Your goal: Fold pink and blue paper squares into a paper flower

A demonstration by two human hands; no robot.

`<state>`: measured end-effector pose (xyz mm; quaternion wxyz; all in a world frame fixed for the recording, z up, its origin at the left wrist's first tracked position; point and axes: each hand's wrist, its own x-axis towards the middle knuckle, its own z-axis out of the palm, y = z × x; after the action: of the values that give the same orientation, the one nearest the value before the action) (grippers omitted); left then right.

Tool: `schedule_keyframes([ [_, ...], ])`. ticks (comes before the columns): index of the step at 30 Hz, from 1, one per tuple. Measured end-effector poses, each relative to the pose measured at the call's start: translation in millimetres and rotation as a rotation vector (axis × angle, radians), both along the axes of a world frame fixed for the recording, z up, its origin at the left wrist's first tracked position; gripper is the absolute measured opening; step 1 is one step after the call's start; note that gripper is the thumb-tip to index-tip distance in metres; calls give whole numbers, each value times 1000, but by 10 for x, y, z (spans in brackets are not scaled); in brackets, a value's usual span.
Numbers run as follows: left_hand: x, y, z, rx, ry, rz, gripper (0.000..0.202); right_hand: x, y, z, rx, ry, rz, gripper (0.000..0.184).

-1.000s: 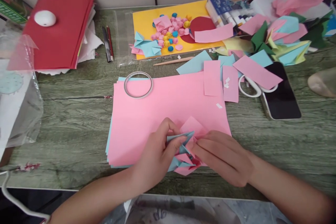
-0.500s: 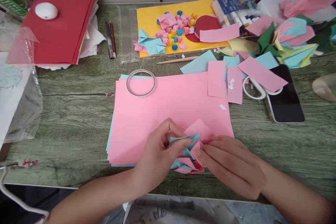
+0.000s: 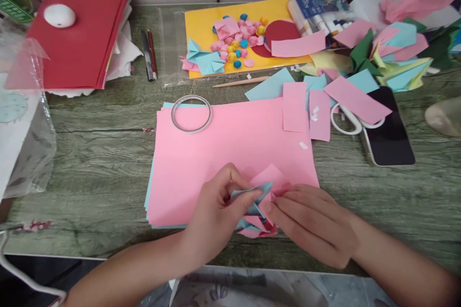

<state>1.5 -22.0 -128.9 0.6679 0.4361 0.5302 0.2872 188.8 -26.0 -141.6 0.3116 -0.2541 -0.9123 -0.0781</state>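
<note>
A folded paper piece [image 3: 256, 223] in pink and light blue, with pointed flaps, is held between both hands over the near edge of the pink paper sheets [image 3: 223, 148]. My left hand [image 3: 219, 211] pinches a light blue flap between thumb and fingers. From the other side, the fingers of my right hand [image 3: 317, 223] press together on a pink flap. My fingers hide part of the folds. On the stack's far left corner lies a roll of tape [image 3: 173, 117]. Pink paper strips [image 3: 294, 108] rest at the stack's right side.
White-handled scissors [image 3: 347, 122] lie partly over a phone [image 3: 391, 139] on the right. Behind the stack, a yellow sheet [image 3: 205, 19] carries small paper balls and folded shapes. A red folder [image 3: 79, 53] with a white egg-shaped object [image 3: 59, 15] sits at the far left.
The camera view has shifted slightly. Both hands keep their hold on the folded paper piece, and the light blue flap at my left thumb looks slightly more tilted.
</note>
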Motion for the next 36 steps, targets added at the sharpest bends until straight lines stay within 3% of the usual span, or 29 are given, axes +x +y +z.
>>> schedule_keyframes([
  [2, 1, 0, 0, -1, -1, 1, 25, -18, 49, -67, 94, 121, 51, 15],
  [4, 4, 3, 5, 1, -5, 18, 25, -33, 80, -97, 95, 139, 57, 16],
  [11, -7, 38, 39, -156, -151, 5, 18, -49, 94, -24, 112, 159, 57, 19],
  [17, -26, 55, 43, -101, -83, -41, 30, -36, 88, 13, 54, 60, 89, 17],
  [20, -8, 63, 45, -126, -79, -37, 23, -29, 86, 2, 108, 104, 109, 20],
  [25, 17, 56, 37, -112, -50, -12, 12, -9, 84, 24, 19, -12, 118, 17],
  [36, 7, 53, 0, -150, -77, -20, 14, -18, 105, -45, 71, 9, 141, 15],
])
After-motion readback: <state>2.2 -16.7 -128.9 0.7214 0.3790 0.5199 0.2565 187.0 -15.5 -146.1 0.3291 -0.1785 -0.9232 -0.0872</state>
